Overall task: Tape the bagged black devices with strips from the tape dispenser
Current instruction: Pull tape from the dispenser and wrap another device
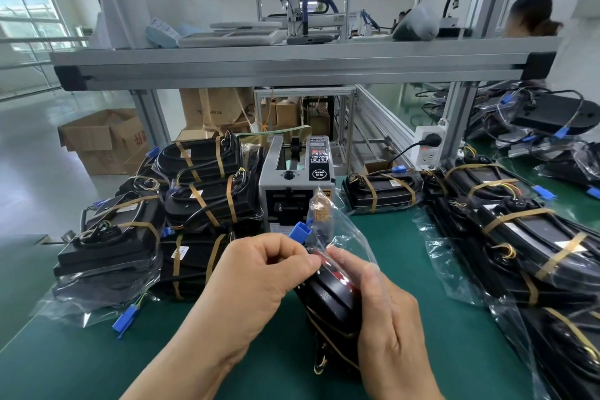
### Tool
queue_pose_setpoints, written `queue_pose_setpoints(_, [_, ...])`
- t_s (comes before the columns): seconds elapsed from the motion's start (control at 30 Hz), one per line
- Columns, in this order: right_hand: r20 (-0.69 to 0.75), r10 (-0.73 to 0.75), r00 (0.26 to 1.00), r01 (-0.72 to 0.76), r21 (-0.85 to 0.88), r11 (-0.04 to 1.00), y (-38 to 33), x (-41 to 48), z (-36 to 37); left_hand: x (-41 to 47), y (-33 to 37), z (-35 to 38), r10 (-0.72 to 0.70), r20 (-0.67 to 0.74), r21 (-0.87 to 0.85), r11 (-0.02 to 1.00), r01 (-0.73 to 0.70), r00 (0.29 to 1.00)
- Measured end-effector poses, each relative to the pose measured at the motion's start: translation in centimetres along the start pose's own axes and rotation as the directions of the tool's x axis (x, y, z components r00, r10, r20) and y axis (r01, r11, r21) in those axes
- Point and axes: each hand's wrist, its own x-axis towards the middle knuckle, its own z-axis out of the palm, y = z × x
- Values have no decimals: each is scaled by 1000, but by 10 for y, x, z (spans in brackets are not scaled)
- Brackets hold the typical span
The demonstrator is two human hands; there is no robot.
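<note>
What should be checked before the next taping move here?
1. Bagged black device held in both hands: ok.
2. Left hand pinches its upper end: ok.
3. Right hand grips its side: ok.
4. Blue connector tucked fully inside the plastic: cannot tell.
5. Strip waiting at the tape dispenser outlet: cannot tell, the outlet is partly hidden.
6. Dispenser straight ahead of the hands: ok.
</note>
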Motion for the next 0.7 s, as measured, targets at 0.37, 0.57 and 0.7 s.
queue_pose_setpoints(0.37, [-4,-5,1000,5,-31,1000,2,1,0,-3,-8,10,76,-108,-6,997,-78,991])
queue_pose_setpoints(0.57, [-9,-23,1000,22,-47,999,1,0,-1,-6,-7,15,96,-167,-3,995,-98,981])
queue_pose_setpoints(0.7, [-14,-42,999,41,-44,998,1,1,1,-6,-8,15,102,-177,37,995,-97,979])
